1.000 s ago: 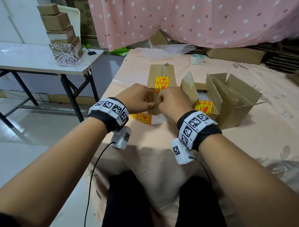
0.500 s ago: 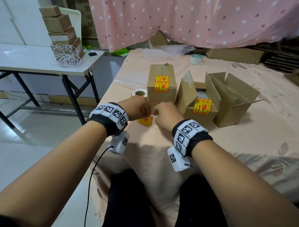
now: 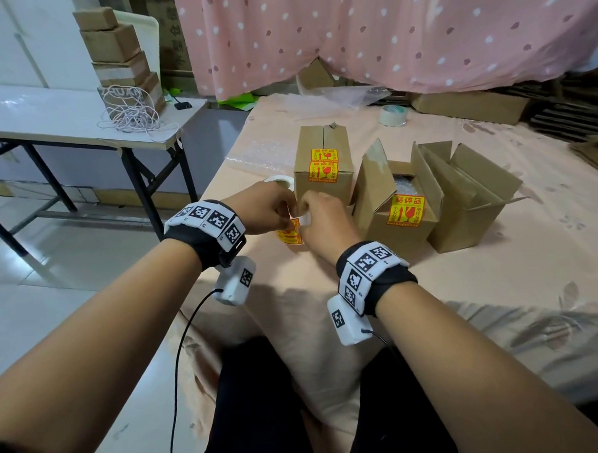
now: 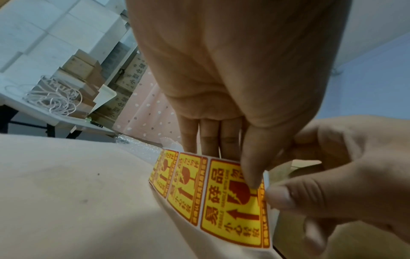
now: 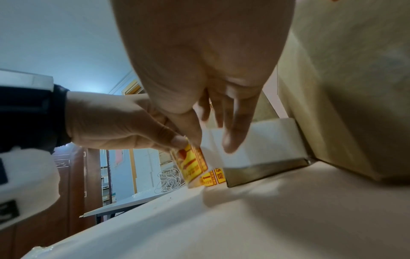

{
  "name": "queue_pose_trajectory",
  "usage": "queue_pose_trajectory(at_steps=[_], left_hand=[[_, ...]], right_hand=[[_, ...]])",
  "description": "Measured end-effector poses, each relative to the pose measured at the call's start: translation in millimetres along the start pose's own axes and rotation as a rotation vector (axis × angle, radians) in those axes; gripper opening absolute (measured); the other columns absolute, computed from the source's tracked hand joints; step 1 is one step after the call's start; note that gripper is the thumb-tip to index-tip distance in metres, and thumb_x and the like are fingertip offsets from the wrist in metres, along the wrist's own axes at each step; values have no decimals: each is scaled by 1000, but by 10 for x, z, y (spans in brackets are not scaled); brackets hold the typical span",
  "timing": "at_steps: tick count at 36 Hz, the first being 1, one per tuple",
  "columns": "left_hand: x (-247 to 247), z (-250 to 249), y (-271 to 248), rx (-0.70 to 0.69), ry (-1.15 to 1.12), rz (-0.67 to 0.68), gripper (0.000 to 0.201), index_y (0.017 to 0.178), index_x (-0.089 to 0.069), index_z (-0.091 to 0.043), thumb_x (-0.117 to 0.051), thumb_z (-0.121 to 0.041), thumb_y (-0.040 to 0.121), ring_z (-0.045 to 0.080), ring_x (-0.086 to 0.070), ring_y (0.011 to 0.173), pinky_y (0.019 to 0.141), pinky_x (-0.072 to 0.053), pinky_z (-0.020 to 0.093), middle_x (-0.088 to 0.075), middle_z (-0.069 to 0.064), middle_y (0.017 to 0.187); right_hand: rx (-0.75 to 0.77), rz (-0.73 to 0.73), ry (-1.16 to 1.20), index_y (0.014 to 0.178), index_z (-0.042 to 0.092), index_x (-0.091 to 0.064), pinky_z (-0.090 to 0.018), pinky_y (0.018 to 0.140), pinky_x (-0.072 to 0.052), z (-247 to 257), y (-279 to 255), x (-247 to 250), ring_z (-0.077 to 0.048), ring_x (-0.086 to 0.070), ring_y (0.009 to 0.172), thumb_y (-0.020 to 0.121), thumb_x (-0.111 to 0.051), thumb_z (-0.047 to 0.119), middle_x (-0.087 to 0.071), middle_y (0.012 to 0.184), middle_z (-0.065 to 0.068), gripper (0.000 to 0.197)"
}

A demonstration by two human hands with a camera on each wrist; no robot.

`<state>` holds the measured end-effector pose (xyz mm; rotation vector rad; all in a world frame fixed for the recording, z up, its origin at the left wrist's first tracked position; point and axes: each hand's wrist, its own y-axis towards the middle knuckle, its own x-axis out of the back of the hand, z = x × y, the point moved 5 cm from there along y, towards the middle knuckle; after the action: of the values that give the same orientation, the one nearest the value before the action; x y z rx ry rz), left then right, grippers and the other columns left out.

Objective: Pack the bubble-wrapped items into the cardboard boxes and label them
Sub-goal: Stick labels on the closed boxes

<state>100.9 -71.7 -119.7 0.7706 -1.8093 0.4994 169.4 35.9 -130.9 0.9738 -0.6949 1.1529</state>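
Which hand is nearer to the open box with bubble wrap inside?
Right. The right hand is just left of the open box, close to its near corner; the left hand is beyond it, farther left. Both pinch the sticker strip.

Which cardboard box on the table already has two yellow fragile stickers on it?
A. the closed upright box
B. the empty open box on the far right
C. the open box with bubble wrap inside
A: the closed upright box shows two yellow stickers, one above the other; the open box with bubble wrap shows one.
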Motion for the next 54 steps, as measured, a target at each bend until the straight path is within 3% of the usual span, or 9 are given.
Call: queue_pose_trajectory(at_steps=[4, 8, 15, 22, 29, 35, 37, 43, 54], left_hand=[[-9, 82, 7, 46, -153, -27, 21, 94, -57, -25, -73, -15, 85, 13, -62, 82, 76, -48, 28, -68, -9, 84], [-43, 125, 5, 63, -267, -33, 23, 95, -56, -25, -71, -10, 85, 13, -65, 80, 83, -53, 33, -71, -5, 83], [-97, 96, -16, 46, -371, -8, 32, 89, -53, -29, -68, -2, 85, 25, -70, 88, 90, -56, 44, -73, 5, 90], [-103, 86, -9, 48, -483, 0, 31, 93, -54, -24, -65, 5, 87, 18, -62, 75, 83, -54, 40, -71, 9, 84], [-98, 65, 22, 122, -540, -97, 4, 94, -58, -15, -61, -15, 92, 16, -59, 66, 65, -49, 31, -70, 7, 79], [-139, 156, 102, 247, -479, -132, 15, 90, -55, -17, -69, -14, 87, 22, -57, 67, 58, -46, 27, -64, 7, 79], [-135, 182, 113, 279, -452, -123, 21, 86, -53, -20, -72, -12, 84, 22, -57, 69, 55, -45, 26, -63, 8, 84], [-54, 187, 107, 323, -435, -221, 18, 92, -56, -14, -71, -8, 83, 20, -53, 92, 56, -39, 22, -59, 12, 135], [-84, 215, 134, 386, -384, -248, 13, 87, -60, -13, -70, -9, 81, 12, -53, 67, 55, -42, 23, -65, 12, 121]], right_hand=[[-24, -147, 17, 87, 17, -41, -38, 65, -42, -47, -36, 76, -25, -49, 81, 80, -61, 5, -50, 97, -4, 24], [-70, -10, -26, 80, 14, -52, -36, 65, -45, -67, -51, 1, -31, -55, 83, 83, -63, 15, -58, 86, -6, 12], [-79, -37, 56, 106, 12, -59, -39, 81, -50, -85, -61, -85, -28, -57, 98, 85, -68, 18, -61, 108, -8, 23], [-159, -58, 166, 84, 24, -58, -36, 76, -52, -157, -72, -131, -25, -61, 87, 85, -69, 19, -63, 88, 3, 12], [-149, -75, 142, 90, 21, -66, -38, 72, -54, -140, -84, -142, -29, -61, 85, 82, -63, 13, -67, 88, 0, 11], [-122, -78, 177, 97, 23, -68, -39, 77, -55, -137, -99, -175, -26, -64, 90, 85, -65, 17, -71, 93, 0, 14], [-127, -92, 184, 96, 23, -65, -37, 75, -55, -150, -100, -178, -24, -63, 88, 88, -65, 19, -69, 93, 1, 10], [-110, -48, 128, 107, 26, -71, -31, 79, -50, -134, -91, -221, -21, -63, 100, 88, -66, 23, -71, 105, 4, 20], [-114, -42, 169, 86, 21, -67, -32, 70, -48, -129, -24, -294, -20, -59, 89, 82, -71, 20, -64, 90, 5, 6]])
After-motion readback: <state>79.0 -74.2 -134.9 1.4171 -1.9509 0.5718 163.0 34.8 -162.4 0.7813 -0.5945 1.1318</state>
